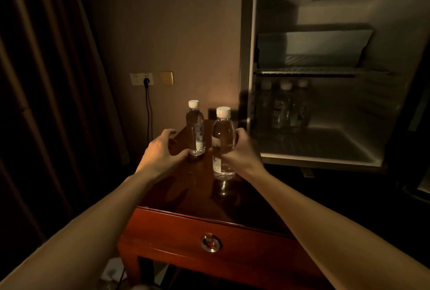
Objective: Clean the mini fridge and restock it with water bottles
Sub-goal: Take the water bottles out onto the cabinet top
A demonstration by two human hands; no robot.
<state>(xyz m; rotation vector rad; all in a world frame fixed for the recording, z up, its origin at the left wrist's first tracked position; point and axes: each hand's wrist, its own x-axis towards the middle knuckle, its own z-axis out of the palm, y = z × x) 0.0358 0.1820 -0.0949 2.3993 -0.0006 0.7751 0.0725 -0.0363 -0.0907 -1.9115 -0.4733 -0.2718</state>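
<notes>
A dim room with a plain wall (176, 22). Left of the wooden side table (186, 187) hang dark curtains (46, 80); right of it the mini fridge (325, 145) stands open, three bottles (282, 106) under its wire shelf (314, 71). On the table, the right hand (239, 150) grips one water bottle (223, 136); the left hand (162, 150), fingers spread, touches the base of the second bottle (195, 126). Behind the table sits a wall socket (141, 79)

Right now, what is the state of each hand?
Left hand: open, reaching around the far bottle, not gripping it.
Right hand: holds the near bottle.
</notes>
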